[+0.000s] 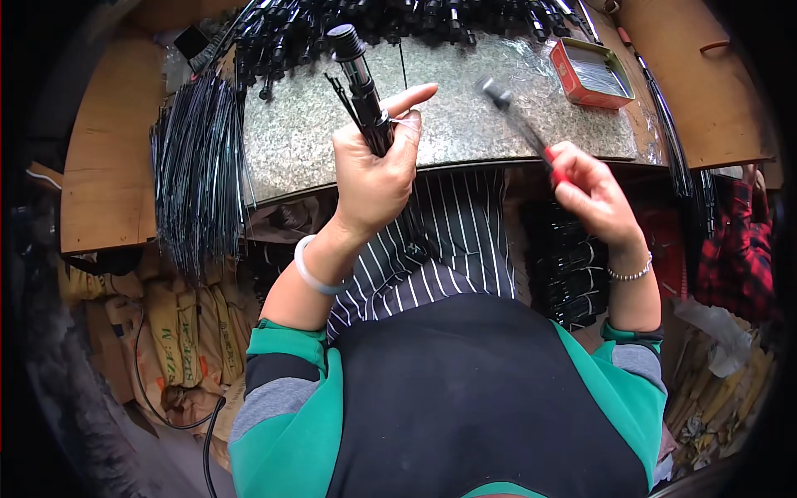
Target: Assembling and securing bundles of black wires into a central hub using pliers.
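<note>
My left hand [371,170] is wrapped round a black folded umbrella frame [359,79], held upright above the front edge of the worktop. Its ridged round end points up, and thin ribs stick out beside the shaft. The index finger stretches out to the right, and a fine pale wire or thread [404,121] shows by the thumb. To the right, my right hand [594,192] is closed on the red grip of a hammer [525,129]. The hammer's dark head is raised toward the upper left, blurred and apart from the frame.
Black umbrella frames [432,18] are heaped along the back of the speckled worktop [286,153]. A bundle of thin black ribs [198,170] hangs over its left edge. At the right stands a red tin [588,79] of thin metal pieces. Wooden boards [108,158] flank the worktop.
</note>
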Available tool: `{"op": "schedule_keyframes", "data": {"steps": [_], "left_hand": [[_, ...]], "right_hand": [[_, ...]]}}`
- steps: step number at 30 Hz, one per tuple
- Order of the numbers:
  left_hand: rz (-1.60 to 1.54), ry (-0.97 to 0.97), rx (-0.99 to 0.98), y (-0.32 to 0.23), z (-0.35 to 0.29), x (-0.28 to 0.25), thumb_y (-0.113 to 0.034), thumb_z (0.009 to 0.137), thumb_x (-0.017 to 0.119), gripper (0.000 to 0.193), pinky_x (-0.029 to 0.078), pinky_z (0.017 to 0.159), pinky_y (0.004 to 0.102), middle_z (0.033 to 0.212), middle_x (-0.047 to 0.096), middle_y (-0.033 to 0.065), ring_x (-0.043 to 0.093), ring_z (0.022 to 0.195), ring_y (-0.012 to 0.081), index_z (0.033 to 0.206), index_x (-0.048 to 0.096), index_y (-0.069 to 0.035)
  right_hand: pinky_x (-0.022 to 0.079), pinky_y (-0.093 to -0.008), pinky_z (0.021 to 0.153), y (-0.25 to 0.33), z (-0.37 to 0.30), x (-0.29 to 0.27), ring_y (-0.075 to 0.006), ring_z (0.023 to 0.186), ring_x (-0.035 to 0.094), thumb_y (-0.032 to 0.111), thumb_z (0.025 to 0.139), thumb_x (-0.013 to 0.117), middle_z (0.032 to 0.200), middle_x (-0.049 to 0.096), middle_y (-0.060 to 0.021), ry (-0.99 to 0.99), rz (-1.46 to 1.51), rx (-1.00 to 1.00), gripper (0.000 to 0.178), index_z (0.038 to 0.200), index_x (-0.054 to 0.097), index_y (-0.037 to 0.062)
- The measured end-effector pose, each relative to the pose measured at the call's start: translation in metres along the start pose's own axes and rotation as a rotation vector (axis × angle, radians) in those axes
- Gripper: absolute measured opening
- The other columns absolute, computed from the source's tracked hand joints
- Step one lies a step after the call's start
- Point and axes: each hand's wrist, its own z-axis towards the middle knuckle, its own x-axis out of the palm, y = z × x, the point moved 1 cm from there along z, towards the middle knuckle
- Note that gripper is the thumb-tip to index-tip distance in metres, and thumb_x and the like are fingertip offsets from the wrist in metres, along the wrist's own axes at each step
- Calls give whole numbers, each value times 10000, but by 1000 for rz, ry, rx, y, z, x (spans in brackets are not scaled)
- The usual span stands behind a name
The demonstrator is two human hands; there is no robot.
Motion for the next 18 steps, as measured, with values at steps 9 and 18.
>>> {"op": "schedule_keyframes", "data": {"steps": [9,18], "left_hand": [[-24,-11,-43,3,0,-1,25,883,477,258,221,408,179,542,401,-104,325,456,-26,1090,629,7],[-19,-16,-55,2,0,-3,24,879,479,256,233,399,174,524,411,-98,342,439,-23,1085,630,11]], "right_hand": [[317,-208,635,27,-3,30,-78,730,358,223,766,715,946,411,-19,69,-294,-78,236,841,555,66],[314,-202,607,30,-2,29,-66,693,345,214,754,730,965,419,-8,73,-353,-128,235,843,563,75]]}}
